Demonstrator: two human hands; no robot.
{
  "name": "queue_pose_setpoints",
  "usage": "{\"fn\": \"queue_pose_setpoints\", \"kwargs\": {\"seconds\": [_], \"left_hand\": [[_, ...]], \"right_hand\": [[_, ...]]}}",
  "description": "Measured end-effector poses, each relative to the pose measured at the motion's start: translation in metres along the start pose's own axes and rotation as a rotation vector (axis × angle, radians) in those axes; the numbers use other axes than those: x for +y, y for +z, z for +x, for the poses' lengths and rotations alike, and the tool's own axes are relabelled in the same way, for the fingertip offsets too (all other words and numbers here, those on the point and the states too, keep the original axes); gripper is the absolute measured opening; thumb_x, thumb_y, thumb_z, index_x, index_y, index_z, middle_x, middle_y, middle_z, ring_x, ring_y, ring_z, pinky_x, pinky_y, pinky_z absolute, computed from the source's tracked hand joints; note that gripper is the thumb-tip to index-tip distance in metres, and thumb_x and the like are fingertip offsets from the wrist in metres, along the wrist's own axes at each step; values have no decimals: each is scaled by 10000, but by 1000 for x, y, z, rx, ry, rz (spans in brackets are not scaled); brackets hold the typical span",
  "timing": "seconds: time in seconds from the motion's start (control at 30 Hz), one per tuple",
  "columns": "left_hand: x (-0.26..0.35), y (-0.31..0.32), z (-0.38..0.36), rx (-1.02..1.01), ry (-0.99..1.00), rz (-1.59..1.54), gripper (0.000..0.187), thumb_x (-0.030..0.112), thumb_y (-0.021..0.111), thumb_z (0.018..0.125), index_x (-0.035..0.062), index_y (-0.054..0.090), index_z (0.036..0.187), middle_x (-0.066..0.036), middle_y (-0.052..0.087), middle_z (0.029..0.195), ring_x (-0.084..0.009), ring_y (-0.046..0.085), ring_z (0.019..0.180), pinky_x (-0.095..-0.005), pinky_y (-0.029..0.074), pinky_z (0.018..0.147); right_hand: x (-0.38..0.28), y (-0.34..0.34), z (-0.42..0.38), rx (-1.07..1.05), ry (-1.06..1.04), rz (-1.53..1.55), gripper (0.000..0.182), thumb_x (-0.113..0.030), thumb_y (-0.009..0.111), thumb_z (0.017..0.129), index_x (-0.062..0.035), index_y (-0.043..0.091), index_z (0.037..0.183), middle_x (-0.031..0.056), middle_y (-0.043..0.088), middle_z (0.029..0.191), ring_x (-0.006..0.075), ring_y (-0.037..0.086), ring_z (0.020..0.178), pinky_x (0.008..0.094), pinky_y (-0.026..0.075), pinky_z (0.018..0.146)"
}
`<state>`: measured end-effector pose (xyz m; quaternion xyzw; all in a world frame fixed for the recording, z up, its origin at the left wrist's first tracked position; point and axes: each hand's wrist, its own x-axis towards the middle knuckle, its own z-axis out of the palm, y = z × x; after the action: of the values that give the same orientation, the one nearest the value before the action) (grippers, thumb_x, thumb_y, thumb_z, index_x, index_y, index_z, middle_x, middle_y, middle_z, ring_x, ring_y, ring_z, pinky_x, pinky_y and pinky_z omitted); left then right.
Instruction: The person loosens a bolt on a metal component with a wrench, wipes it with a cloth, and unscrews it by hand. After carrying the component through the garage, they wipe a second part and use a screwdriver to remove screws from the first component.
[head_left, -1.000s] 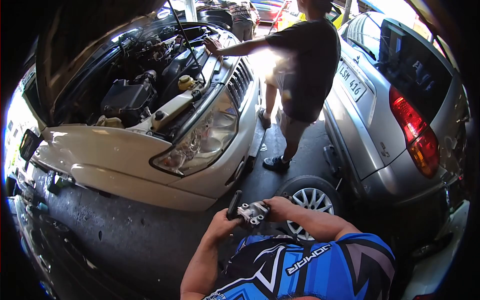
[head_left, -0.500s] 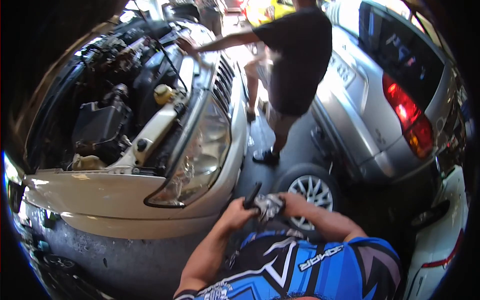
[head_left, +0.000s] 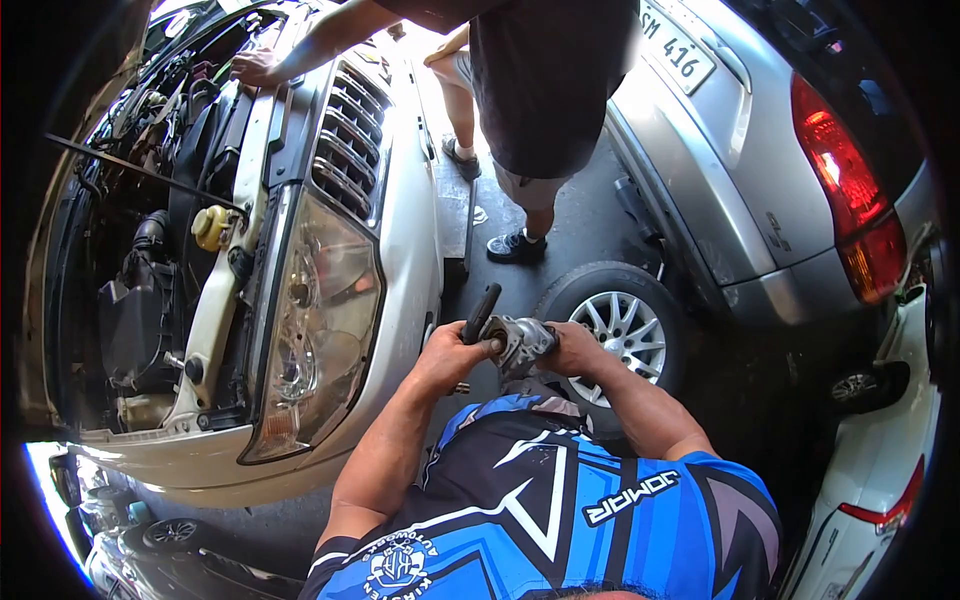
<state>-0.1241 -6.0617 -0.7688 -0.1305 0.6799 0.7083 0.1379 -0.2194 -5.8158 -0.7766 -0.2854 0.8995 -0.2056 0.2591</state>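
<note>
A silvery metal car part [head_left: 522, 343] is held in front of my chest, between both hands. My left hand [head_left: 450, 358] is closed around its left end, with the thumb on the metal and a black curved piece [head_left: 482, 312] sticking up beside it. On the right side, my right hand [head_left: 577, 350] grips the other end, its fingers partly hidden. Just beyond my right forearm, a wheel with a silver rim [head_left: 625, 335] lies on the floor.
At the left stands a light-coloured car [head_left: 400, 290] with its engine bay open. A co-worker [head_left: 550, 90] stands ahead, one hand [head_left: 258, 68] over that engine bay. A silver car [head_left: 700, 190] is at the right, and a white vehicle [head_left: 870, 460] at the lower right.
The view has shifted, bringing the light-coloured car's front closer. The metal part remains between my hands and now shows more clearly. The co-worker appears nearer the top of the view.
</note>
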Motion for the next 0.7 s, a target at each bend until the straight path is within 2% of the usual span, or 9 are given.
{"fn": "queue_pose_setpoints", "kwargs": {"seconds": [0.07, 0.17, 0.2, 0.3, 0.33, 0.43, 0.47, 0.6, 0.7], "left_hand": [[20, -1, 6, 133, -39, -27, 238, 238, 726, 908, 29, 692, 1017, 13, 629, 802, -78, 525, 666, -277, 439, 592], [35, -27, 11, 240, 48, -91, 242, 279, 686, 953, 51, 681, 1032, 13, 620, 812, -69, 512, 663, -274, 434, 583], [34, -33, 5, 263, 71, -146, 251, 297, 665, 971, 56, 672, 1045, 8, 619, 826, -67, 513, 674, -268, 437, 591], [13, -45, -6, 249, 167, -340, 290, 311, 576, 1035, 39, 638, 1115, -33, 658, 905, -89, 556, 688, -246, 468, 637], [5, -48, -9, 190, 306, -381, 288, 285, 521, 1059, 28, 614, 1149, -61, 669, 965, -117, 606, 770, -271, 495, 690], [13, -54, -24, 145, 525, -542, 310, 295, 501, 1066, 27, 582, 1198, -81, 674, 1019, -152, 639, 899, -310, 509, 757], [4, -64, -23, 136, 570, -451, 370, 355, 499, 1059, 55, 531, 1274, -86, 666, 1093, -178, 633, 1008, -351, 509, 798], [14, -73, -41, 176, 445, -568, 498, 464, 511, 1030, 111, 444, 1374, -86, 645, 1185, -177, 612, 1078, -384, 523, 824], [11, -92, -52, 110, 540, -634, 441, 359, 494, 1060, 88, 445, 1404, -95, 619, 1236, -178, 583, 1146, -397, 503, 945]], "right_hand": [[7, -7, 15, -12, 4, 23, 440, -323, 744, 741, -95, 672, 1110, 196, 703, 1062, 400, 656, 1012, 468, 531, 875], [31, -3, 57, 25, -65, -20, 404, -321, 730, 759, -98, 677, 1092, 200, 703, 1067, 404, 651, 1029, 474, 522, 887], [39, 3, 57, 60, -78, 62, 466, -451, 750, 762, -119, 709, 1087, 181, 715, 1061, 378, 663, 1025, 446, 524, 863], [56, 5, 52, -3, 6, 40, 460, -418, 748, 732, -119, 717, 1080, 175, 723, 1057, 364, 677, 1016, 438, 534, 871], [62, 9, 49, -70, 105, 42, 452, -387, 742, 727, -114, 717, 1086, 163, 727, 1062, 348, 679, 1026, 427, 533, 887], [79, 12, 64, -209, 145, -78, 444, -347, 737, 710, -107, 728, 1084, 133, 737, 1063, 299, 688, 1030, 391, 523, 910], [80, 12, 71, -196, 154, -72, 441, -370, 743, 712, -112, 733, 1069, 139, 736, 1052, 309, 688, 1023, 397, 526, 900], [83, 15, 88, -95, 250, -17, 459, -422, 775, 699, -106, 745, 1031, 150, 738, 1013, 321, 697, 978, 401, 536, 854], [80, 18, 105, -61, 360, -24, 494, -438, 816, 662, -84, 753, 1000, 148, 743, 970, 301, 708, 905, 388, 545, 814]]}}
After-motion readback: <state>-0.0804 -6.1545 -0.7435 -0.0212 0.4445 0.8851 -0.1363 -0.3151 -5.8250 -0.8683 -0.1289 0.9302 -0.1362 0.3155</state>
